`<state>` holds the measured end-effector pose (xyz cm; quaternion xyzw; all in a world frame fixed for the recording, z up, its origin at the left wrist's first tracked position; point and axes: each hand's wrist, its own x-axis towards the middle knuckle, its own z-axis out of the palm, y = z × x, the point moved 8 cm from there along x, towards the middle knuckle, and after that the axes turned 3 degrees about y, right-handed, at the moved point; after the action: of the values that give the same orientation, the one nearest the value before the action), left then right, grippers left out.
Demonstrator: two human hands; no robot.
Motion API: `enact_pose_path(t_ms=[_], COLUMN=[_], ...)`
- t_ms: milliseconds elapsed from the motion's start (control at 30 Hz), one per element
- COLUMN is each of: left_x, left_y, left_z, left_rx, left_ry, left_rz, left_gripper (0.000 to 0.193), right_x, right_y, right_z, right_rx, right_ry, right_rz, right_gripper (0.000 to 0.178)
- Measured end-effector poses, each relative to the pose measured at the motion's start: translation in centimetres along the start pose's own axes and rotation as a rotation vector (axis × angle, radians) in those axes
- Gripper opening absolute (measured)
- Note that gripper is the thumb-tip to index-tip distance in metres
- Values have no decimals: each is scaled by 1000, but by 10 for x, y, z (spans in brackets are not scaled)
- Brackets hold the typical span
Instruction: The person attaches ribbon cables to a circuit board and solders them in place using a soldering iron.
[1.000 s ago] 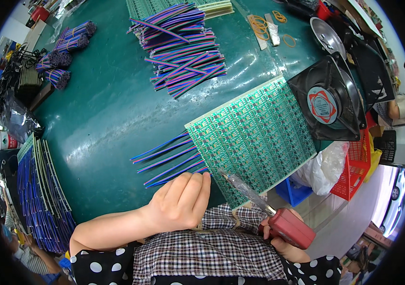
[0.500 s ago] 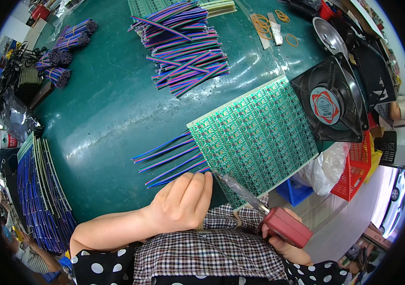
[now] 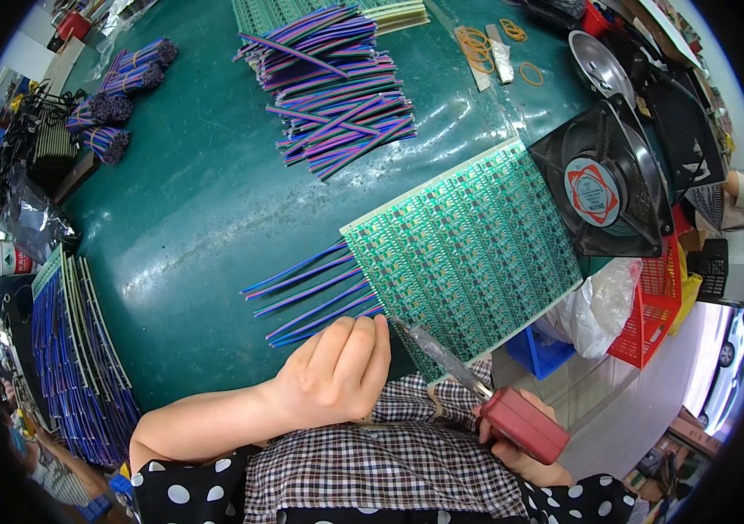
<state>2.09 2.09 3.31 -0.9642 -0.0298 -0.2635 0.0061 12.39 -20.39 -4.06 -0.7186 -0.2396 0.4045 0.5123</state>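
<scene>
Far to the left of the green panel of small circuit boards (image 3: 468, 253), at the table's edge: a fanned stack of long narrow panels with blue wires (image 3: 75, 349). Up and left of the panel, on the dark green tabletop (image 3: 180, 210): bundles of purple and blue ribbon wire (image 3: 119, 96) tied in short rolls. Just left of the panel, touching its left edge: five flat multicoloured ribbon wires (image 3: 311, 293) lying side by side, their right ends at the boards. Below those wires, at the panel's lower left corner: left hand (image 3: 337, 371), fingers curled loosely together and pressed down on the wire ends and the panel's corner; gripping anything or not, cannot tell. Above the panel: a loose heap of cut multicoloured ribbon wires (image 3: 337, 87). At the panel's lower edge: the metal tip of a red-handled soldering iron (image 3: 477, 393), slanting up-left toward the corner by the left fingertips. Below and right of the panel: right hand (image 3: 520, 450), fingers wrapped tight around the iron's red handle. Right of the panel, touching its upper right corner: a square black fan with a red hub label (image 3: 599, 188). Below the fan, off the table's edge: a red plastic basket (image 3: 651, 306) and a white plastic bag (image 3: 595, 306).
</scene>
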Motion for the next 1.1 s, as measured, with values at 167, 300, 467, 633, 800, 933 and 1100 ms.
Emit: enact_pose_path(t_ms=[167, 300, 467, 633, 800, 933, 1100], left_x=[0, -1, 1, 0, -1, -1, 2], left_y=[0, 1, 2, 2, 4, 4, 6], left_z=[0, 0, 0, 0, 2, 2, -2], left_rx=[15, 18, 52, 50, 81, 59, 120], left_ry=[2, 8, -9, -20, -32, -14, -35], left_rz=[0, -1, 38, 32, 65, 35, 108], left_gripper=[24, 24, 17, 20, 16, 25, 19], right_x=[3, 3, 0, 2, -2, -1, -9], right_y=[-9, -3, -3, -22, -6, -12, 2], right_z=[-3, 1, 0, 3, -1, -3, -11], right_rx=[4, -61, -60, -252, 49, -160, -220], right_ry=[-8, -1, 51, -24, 49, -2, 40], right_rz=[-81, -55, -77, -348, -40, -236, -205], right_gripper=[68, 63, 60, 60, 74, 71, 73])
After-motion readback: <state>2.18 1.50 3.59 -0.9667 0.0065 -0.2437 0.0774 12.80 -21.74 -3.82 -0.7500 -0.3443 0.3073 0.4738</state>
